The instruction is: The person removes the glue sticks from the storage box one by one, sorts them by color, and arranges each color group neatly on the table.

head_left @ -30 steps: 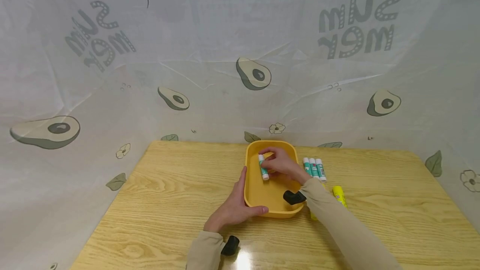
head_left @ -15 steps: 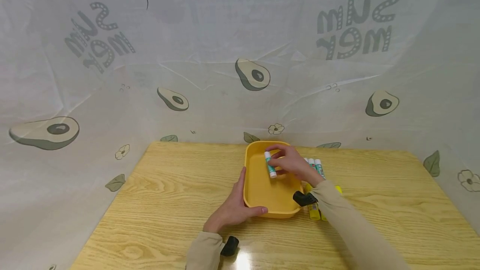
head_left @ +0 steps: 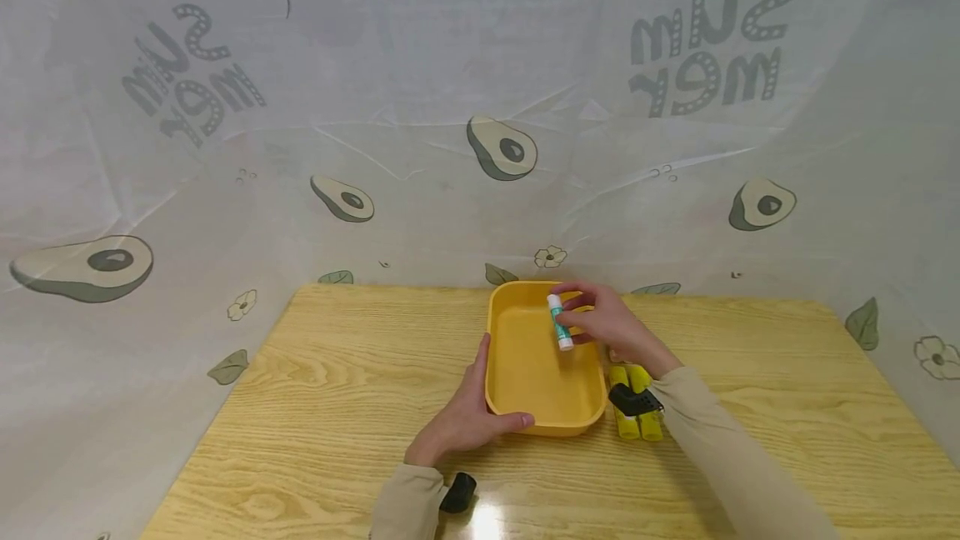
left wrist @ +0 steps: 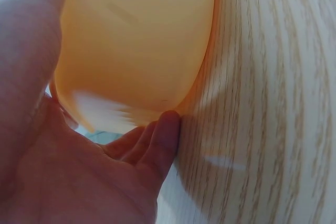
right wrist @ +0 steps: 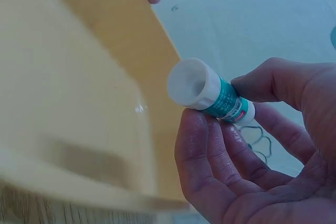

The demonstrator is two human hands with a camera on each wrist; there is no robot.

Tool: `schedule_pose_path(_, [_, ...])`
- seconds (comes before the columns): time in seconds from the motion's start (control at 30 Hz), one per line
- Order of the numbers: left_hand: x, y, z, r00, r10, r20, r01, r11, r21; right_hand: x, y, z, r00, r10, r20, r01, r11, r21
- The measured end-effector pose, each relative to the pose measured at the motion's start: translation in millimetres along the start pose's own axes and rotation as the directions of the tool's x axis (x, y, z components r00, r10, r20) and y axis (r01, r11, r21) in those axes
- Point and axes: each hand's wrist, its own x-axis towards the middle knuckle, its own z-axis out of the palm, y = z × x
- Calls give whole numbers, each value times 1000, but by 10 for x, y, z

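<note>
A white glue stick with a teal label (head_left: pixel 559 323) is pinched between the thumb and fingers of my right hand (head_left: pixel 611 327), over the right part of a yellow tray (head_left: pixel 525 386). The right wrist view shows the stick's round white end (right wrist: pixel 189 83) pointing toward the tray's interior, with the thumb on one side and fingertips on the other. My left hand (head_left: pixel 468 417) grips the tray's near left corner, thumb at the front rim and fingers along the left side. Up close, its fingertips (left wrist: pixel 167 124) press the tray's outer wall (left wrist: pixel 142 40).
Two yellow tubes (head_left: pixel 627 419) lie side by side just right of the tray, partly under the right wrist. The row of teal-labelled sticks beyond them is hidden by my right hand. A patterned white curtain (head_left: pixel 420 107) stands behind the wooden table (head_left: pixel 360 373).
My right hand has lifted the glue stick from the tray's left part and carried it rightward. The row of teal-labelled sticks has become covered. My left hand stays put.
</note>
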Motion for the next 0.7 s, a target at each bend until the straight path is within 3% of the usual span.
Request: schedule_pose_path(0.7, [-6,24,-8,1000,-2,-3,2,1000,-4,-185,143,-227,1000,-6,-27,8,999,42])
